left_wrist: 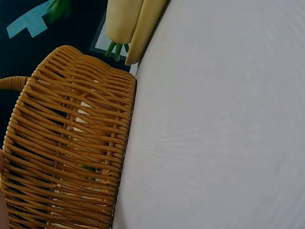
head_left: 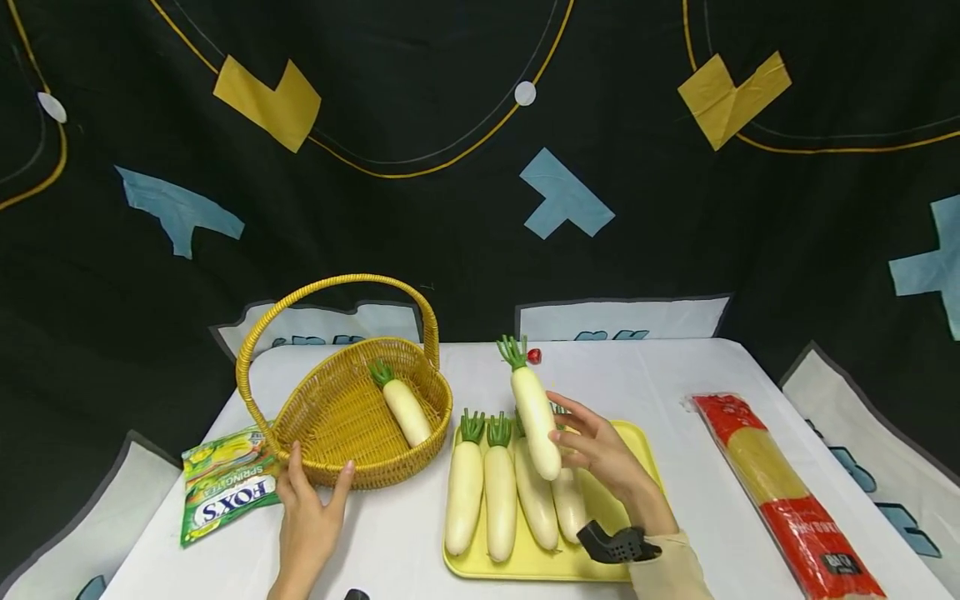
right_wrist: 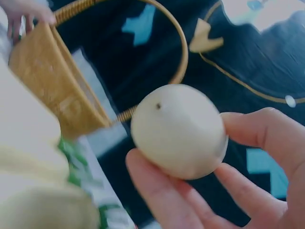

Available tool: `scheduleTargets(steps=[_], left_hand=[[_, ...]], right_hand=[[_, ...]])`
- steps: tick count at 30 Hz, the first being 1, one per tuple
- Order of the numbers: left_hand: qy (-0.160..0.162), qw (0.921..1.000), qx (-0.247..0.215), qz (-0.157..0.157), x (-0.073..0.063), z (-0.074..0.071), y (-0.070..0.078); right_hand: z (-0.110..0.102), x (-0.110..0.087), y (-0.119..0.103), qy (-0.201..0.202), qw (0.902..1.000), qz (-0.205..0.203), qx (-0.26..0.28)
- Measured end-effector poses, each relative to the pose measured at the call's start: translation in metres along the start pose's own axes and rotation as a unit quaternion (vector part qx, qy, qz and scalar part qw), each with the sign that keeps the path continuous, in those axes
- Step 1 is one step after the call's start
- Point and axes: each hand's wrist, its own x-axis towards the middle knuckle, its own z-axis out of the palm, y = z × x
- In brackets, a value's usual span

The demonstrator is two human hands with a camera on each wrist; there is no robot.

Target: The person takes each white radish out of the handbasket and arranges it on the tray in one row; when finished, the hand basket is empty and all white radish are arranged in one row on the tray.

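My right hand (head_left: 600,450) pinches a white radish (head_left: 534,421) between thumb and fingers, its green stem end up. In the right wrist view the radish's rounded bottom end (right_wrist: 178,131) faces the camera. Below it, several white radishes (head_left: 500,500) lie side by side on a yellow tray (head_left: 600,568). My left hand (head_left: 311,521), thumb and fingers spread, touches the near rim of a yellow wicker basket (head_left: 330,417). One radish (head_left: 407,412) lies inside the basket. Only a sliver of the left hand shows in the left wrist view, beside the woven wall (left_wrist: 71,143).
A green FOX'S bag (head_left: 228,487) lies left of the basket, partly under it. A long red-and-yellow pasta packet (head_left: 787,492) lies at the right. A small red object (head_left: 534,356) sits behind the raised radish. Dark cloth (head_left: 465,250) hangs behind the white table (head_left: 637,375).
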Motion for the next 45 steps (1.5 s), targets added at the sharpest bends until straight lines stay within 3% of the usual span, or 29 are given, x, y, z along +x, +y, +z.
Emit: scheduleTargets(steps=[7,10,14,22,31,38,45], left_hand=[[0.004,1.0000,-0.005,0.001,0.000,-0.003,-0.001],[0.006,1.0000,-0.004,0.002,0.001,-0.002,-0.002],[0.006,0.9999,-0.007,0.004,0.001,0.000,-0.003],[0.011,0.9999,-0.011,0.007,0.001,-0.001,-0.002],[0.006,0.9999,-0.010,0.007,0.000,-0.002,0.000],[-0.002,0.9999,-0.010,0.002,0.000,-0.002,0.000],[-0.001,0.9999,-0.014,-0.002,0.000,0.001,-0.001]], right_hand=[[-0.033,-0.028,0.014,0.073,0.9952,0.047,-0.044],[-0.041,-0.035,0.021,0.108,0.9889,0.076,-0.069],[-0.046,-0.042,0.031,0.125,0.9818,0.105,-0.096],[-0.045,-0.048,0.043,0.130,0.9748,0.124,-0.132],[-0.034,-0.054,0.034,0.138,0.9545,0.150,-0.218],[-0.034,-0.055,0.032,0.130,0.9457,0.144,-0.261],[-0.035,-0.051,0.028,0.127,0.9370,0.111,-0.306]])
